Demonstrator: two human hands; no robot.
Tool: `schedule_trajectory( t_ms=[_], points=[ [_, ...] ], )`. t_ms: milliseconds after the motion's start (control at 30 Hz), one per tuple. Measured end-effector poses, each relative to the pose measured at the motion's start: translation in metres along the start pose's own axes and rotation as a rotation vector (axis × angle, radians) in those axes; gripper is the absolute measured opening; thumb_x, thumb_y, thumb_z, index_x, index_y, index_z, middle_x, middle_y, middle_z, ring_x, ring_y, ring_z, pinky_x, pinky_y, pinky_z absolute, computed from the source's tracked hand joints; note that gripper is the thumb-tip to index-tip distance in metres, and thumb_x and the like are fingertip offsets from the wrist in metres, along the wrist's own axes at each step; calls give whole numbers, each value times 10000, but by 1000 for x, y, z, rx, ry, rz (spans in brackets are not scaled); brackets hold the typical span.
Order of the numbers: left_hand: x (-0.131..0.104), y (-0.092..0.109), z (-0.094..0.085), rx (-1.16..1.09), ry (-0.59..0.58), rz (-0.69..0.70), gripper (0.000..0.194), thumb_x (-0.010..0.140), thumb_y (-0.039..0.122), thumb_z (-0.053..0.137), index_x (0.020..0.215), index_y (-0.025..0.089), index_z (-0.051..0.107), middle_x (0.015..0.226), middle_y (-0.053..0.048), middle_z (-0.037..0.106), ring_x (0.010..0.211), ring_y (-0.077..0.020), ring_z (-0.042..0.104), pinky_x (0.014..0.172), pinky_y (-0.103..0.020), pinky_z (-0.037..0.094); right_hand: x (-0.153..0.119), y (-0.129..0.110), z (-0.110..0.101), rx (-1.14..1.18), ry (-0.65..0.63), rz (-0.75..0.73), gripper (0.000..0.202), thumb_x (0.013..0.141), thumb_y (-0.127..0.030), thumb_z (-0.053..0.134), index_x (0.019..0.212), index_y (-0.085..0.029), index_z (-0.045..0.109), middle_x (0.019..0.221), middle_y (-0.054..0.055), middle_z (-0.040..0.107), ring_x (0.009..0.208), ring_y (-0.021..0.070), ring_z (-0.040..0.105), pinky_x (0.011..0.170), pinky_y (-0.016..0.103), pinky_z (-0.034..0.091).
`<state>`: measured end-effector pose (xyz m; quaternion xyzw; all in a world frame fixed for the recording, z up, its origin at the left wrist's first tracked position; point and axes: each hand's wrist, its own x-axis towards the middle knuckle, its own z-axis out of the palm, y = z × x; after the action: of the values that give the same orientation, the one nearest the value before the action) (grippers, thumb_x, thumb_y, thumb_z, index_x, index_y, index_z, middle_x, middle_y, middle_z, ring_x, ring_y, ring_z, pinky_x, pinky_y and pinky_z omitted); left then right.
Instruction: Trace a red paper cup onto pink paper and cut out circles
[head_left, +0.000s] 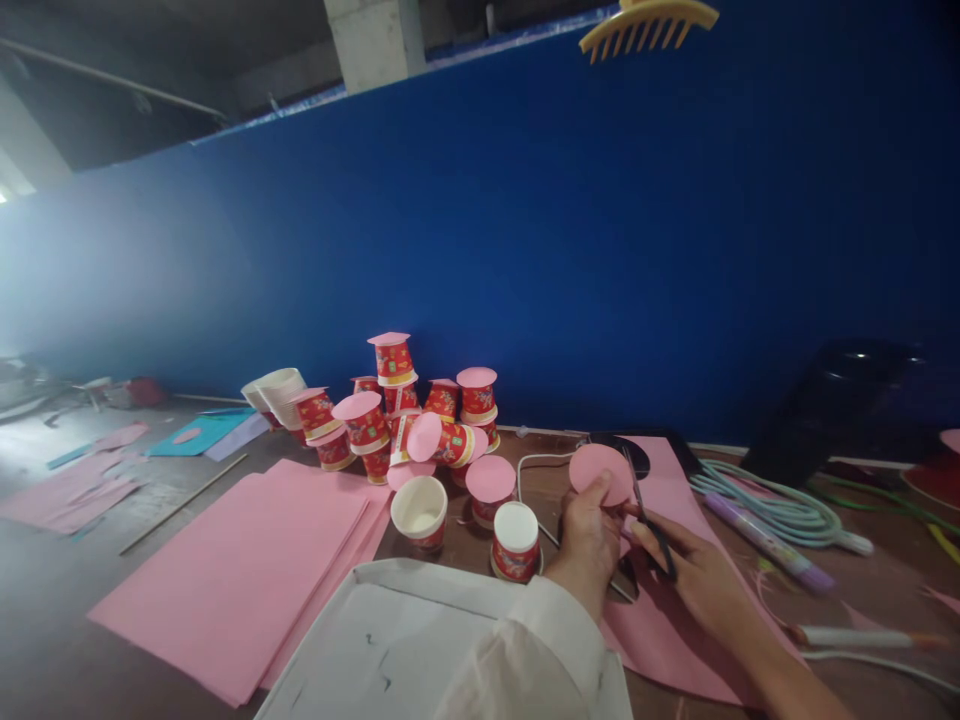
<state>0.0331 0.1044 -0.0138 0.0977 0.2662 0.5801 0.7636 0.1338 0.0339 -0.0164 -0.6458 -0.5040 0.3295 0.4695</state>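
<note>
A round piece of pink paper (602,474) is pinched between the thumb and fingers of my left hand (589,535). Black-handled scissors (660,548) are in my right hand (690,575), their blades pointing up along the right edge of the circle. Whether the blades touch the paper, I cannot tell. Under both hands lies a larger pink sheet (667,640) with dark gaps where shapes are cut out. Left of my left hand, a red paper cup (516,545) stands upside down, its white base up. An upright cup (420,512) shows its open mouth beside it.
Several red cups topped with pink discs (367,422) are stacked by the blue partition (480,250). Pink sheets (240,580) lie left of a white box-like surface (405,640). A coiled pale cable (780,505) and a purple tube (772,545) lie at the right.
</note>
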Motion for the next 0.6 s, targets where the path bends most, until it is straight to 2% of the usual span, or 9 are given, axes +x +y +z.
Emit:
schedule_trajectory(
  t_ms=[100, 200, 400, 500, 600],
  points=[
    [0, -1, -1, -18, -8, 7, 499, 466, 360, 936, 820, 112, 687, 717, -79, 669, 552, -167, 599, 470, -273, 449, 1, 1, 0, 14, -20, 14, 481, 796, -537, 711, 1116, -197, 830, 1124, 112, 819, 907, 294, 791, 707, 323, 635],
    [1, -2, -2, -35, -4, 18, 483, 474, 356, 944, 803, 113, 686, 712, -78, 671, 566, -169, 613, 482, -269, 465, 1, -2, -1, -2, -5, -16, 448, 782, -528, 722, 1064, -200, 838, 1111, 108, 823, 896, 290, 794, 698, 313, 634],
    [2, -3, -2, -30, -13, 12, 474, 470, 376, 947, 783, 131, 688, 697, -63, 671, 550, -162, 603, 480, -268, 469, 0, -3, 0, -75, 22, -85, 426, 766, -519, 709, 1024, -208, 841, 1098, 102, 825, 975, 314, 791, 753, 326, 644],
    [2, -2, -2, -30, -19, 12, 476, 469, 384, 943, 782, 128, 690, 689, -66, 666, 552, -162, 602, 466, -261, 458, 2, 2, -1, -123, 24, -136, 414, 818, -519, 667, 1044, -218, 840, 1101, 96, 825, 996, 309, 789, 779, 329, 644],
    [2, -2, -1, -1, 52, -9, 496, 469, 379, 939, 808, 111, 695, 696, -79, 664, 536, -167, 596, 431, -259, 427, 6, 8, -5, -179, 24, -155, 417, 820, -534, 670, 1058, -236, 838, 1118, 82, 823, 1038, 312, 782, 840, 342, 638]
  ],
)
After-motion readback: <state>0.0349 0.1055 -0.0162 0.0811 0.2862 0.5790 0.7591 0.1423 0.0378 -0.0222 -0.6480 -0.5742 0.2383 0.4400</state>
